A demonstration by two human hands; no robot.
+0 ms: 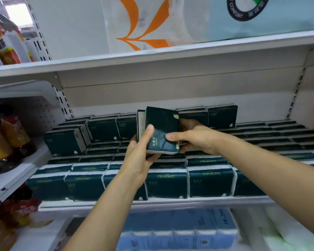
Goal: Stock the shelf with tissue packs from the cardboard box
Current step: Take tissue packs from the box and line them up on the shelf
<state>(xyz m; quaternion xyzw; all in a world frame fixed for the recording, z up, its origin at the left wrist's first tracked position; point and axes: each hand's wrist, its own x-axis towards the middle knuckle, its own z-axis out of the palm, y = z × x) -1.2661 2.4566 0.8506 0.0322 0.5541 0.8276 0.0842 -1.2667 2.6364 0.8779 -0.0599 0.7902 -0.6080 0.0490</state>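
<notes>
Both hands hold dark green tissue packs [161,127] upright above the middle of the white shelf [152,202]. My left hand [140,154] grips them from below and the left, thumb on the front face. My right hand [190,136] grips the right side, thumb across the front. Several more dark green tissue packs [209,182] lie in rows on the shelf, and a second layer [103,128] stands along the back and left. The cardboard box is out of view.
Bottled drinks [7,142] fill the shelves at the left. The shelf above carries large white and pale blue tissue bags [145,22]. Blue packs [179,230] and white bags [283,232] sit on the shelf below.
</notes>
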